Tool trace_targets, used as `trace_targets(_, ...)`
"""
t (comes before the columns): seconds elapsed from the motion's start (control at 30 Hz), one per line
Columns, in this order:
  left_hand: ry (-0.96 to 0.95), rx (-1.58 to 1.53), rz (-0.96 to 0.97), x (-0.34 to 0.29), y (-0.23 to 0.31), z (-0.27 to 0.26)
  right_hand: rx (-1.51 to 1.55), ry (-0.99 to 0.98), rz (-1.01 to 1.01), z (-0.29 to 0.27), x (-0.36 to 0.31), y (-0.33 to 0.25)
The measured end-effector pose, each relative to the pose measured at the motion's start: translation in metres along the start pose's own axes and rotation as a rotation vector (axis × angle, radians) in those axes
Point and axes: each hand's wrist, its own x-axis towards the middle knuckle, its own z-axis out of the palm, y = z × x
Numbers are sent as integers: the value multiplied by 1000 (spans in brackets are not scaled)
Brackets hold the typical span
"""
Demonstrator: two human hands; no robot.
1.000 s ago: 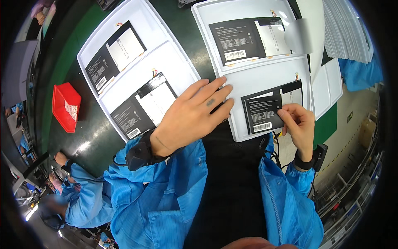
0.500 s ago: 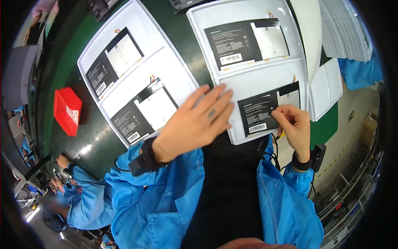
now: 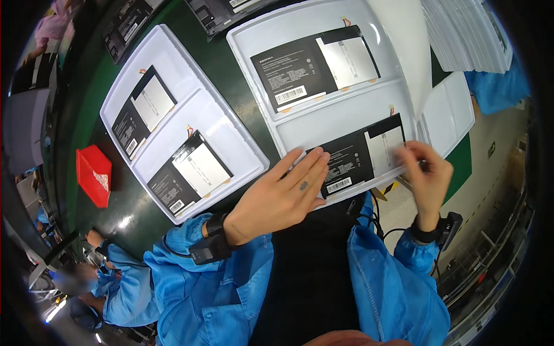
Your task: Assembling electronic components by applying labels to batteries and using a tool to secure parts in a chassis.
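Observation:
My left hand (image 3: 283,196) lies with its fingers stretched out over the near left corner of the right white tray (image 3: 303,137), and its fingertips rest at the left end of a flat black and silver battery pack (image 3: 349,164). Close by the silver right end of that pack is my right hand (image 3: 430,176). Its fingers are bent and smeared by motion, so I cannot make out anything between them. The tray's far compartment holds a second flat battery pack (image 3: 297,75). Each pack has a short wire lead with a small connector at its far edge.
A left white tray (image 3: 210,106) carries two more battery packs on the dark green table (image 3: 130,193). Beside it stands a red bin (image 3: 93,176). Stacked white trays (image 3: 467,34) rise at far right; dark device housings (image 3: 222,17) lie at the back. A co-worker (image 3: 130,277) sits at left.
My right hand has moved from the pack's middle to beyond its right end. My left hand has come down toward the pack's left end. The view has shifted slightly.

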Motion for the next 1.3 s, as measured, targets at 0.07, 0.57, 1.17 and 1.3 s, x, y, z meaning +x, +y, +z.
trace_targets(0.07,-12,11,-74,7,9,1,-90,277,-33,-14,6,13)
trace_targets(0.57,180,-207,303,-37,14,11,157,219,66,3,8,48)
trace_targets(1.17,583,-1530,-706,-28,52,10,311,421,-116,-22,-38,61)
trace_targets(1.3,768,-1381,-843,-71,31,-10,378,179,-14,14,-28,21)
